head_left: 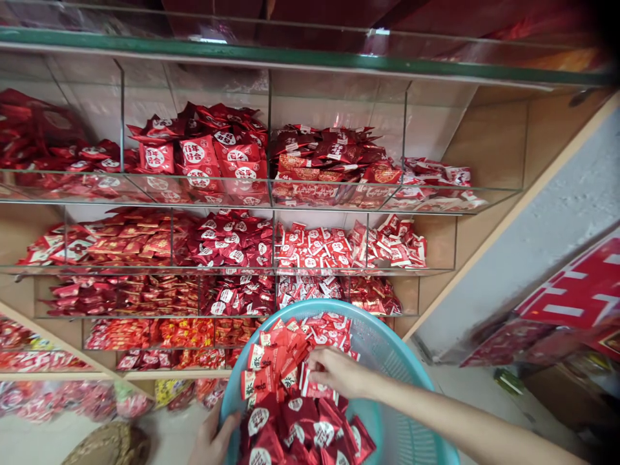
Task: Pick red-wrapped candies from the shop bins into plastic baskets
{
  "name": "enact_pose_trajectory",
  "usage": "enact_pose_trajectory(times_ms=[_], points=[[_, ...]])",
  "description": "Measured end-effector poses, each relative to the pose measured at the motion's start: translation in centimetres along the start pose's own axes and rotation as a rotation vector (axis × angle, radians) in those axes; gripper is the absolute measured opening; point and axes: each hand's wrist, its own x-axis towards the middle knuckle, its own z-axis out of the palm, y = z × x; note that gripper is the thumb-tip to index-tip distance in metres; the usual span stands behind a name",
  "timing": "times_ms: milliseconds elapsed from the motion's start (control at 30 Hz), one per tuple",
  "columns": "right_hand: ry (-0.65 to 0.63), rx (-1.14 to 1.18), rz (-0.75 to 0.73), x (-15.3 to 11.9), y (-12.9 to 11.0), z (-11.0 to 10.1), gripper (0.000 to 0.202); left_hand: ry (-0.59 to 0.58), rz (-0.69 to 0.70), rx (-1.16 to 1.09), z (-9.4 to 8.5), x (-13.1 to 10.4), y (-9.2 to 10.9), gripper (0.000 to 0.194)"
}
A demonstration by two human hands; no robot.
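A turquoise plastic basket (411, 361) holds piles of small red packets (271, 358) and dark red packets with white round labels (295, 420). My left hand (216, 434) grips the basket's left rim, thumb on the near side. Inside the basket, my right hand (334, 372) reaches in from the right, its fingers bent together around a red and white packet (314, 387) at the middle of the pile.
Glass-fronted shelves (339, 268) with dividers stand ahead, filled with red packets in rows. A woven round item (109, 444) is on the floor at lower left. Red decorations (571, 290) and a brown box (557, 387) are at the right.
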Motion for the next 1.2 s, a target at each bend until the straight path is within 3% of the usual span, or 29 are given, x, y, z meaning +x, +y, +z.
enact_pose_trajectory(times_ms=[200, 367, 533, 833, 933, 1033, 1200], points=[[0.008, 0.416, -0.052, 2.8, 2.3, -2.5, 0.014, 0.003, -0.001, -0.033, -0.1, -0.3, 0.6, 0.056], [0.009, 0.514, -0.113, 4.3, 3.3, -3.5, 0.015, 0.011, 0.002, -0.051, -0.2, -0.3, 0.8, 0.051], [-0.069, 0.375, -0.123, 5.0, 3.8, -2.5, 0.009, -0.026, -0.006, -0.05, -0.4, -0.2, 0.6, 0.053], [0.105, -0.04, -0.121, 4.4, 2.4, -3.3, 0.01, 0.022, 0.007, -0.045, -0.3, 0.1, 0.3, 0.046], [0.198, -0.086, -0.149, 3.8, 0.7, -5.4, 0.014, 0.028, 0.035, -0.041, -0.4, 0.1, 0.0, 0.041], [0.319, -0.093, -0.206, 3.7, -1.3, -9.2, 0.019, -0.005, 0.032, -0.052, -0.5, 0.2, -0.3, 0.041], [0.531, -0.19, -0.234, 6.4, -2.1, -15.4, 0.016, 0.0, 0.004, -0.036, -0.5, 0.6, -1.2, 0.045]])
